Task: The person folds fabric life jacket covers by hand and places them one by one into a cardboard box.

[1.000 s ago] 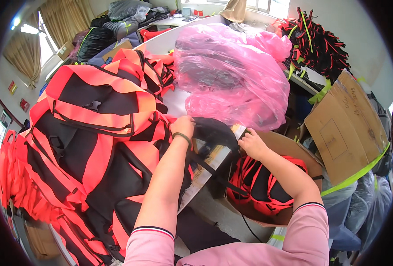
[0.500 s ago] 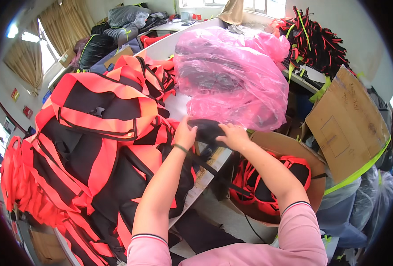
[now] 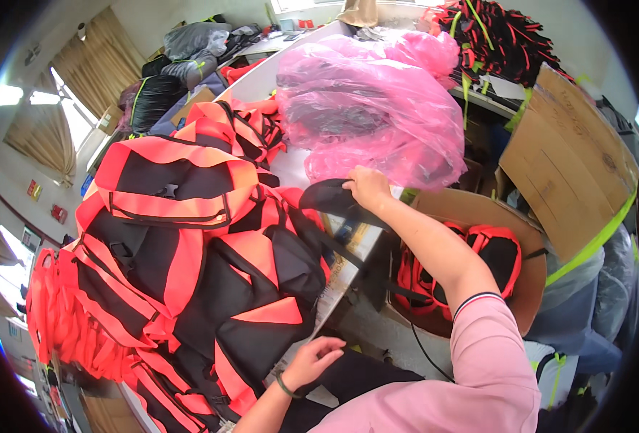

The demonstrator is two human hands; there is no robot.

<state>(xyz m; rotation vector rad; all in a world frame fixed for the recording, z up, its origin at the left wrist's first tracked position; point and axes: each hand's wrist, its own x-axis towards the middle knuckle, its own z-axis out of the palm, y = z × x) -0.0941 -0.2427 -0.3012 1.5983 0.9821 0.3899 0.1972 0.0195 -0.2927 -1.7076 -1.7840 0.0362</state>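
Right hand (image 3: 368,189): grip clamped on the black piece (image 3: 328,196), thumb and fingers at its upper right edge. Piece is dark, curved along its upper edge; it lies at the front edge of the bench (image 3: 289,167), between the bag pile (image 3: 182,267) and the pink plastic (image 3: 377,108), its left end close against the pile.

Left hand (image 3: 312,364): grip apart, thumb and fingers parted, nothing seen in it. Held low, near the person's dark trousers (image 3: 366,374), to the right of the pile's lower part. Green band (image 3: 286,387) on the wrist.

Black strap (image 3: 341,249) runs from beside the piece, down and right, toward the open box (image 3: 471,206). Whether strap and piece are joined: cannot tell.

Box stands right of the bench, below the right forearm; orange-and-black bags (image 3: 498,261) inside. Thin black cable (image 3: 427,357) hangs below it.

Bag pile: orange and black, heaped at left, spilling down the near side. Pink plastic: behind the piece, translucent, dark contents, not identifiable. Cardboard sheet (image 3: 568,159) stands tilted at right, lime tape (image 3: 593,245) along its lower edge. Black-and-red heap (image 3: 503,50) at upper right.
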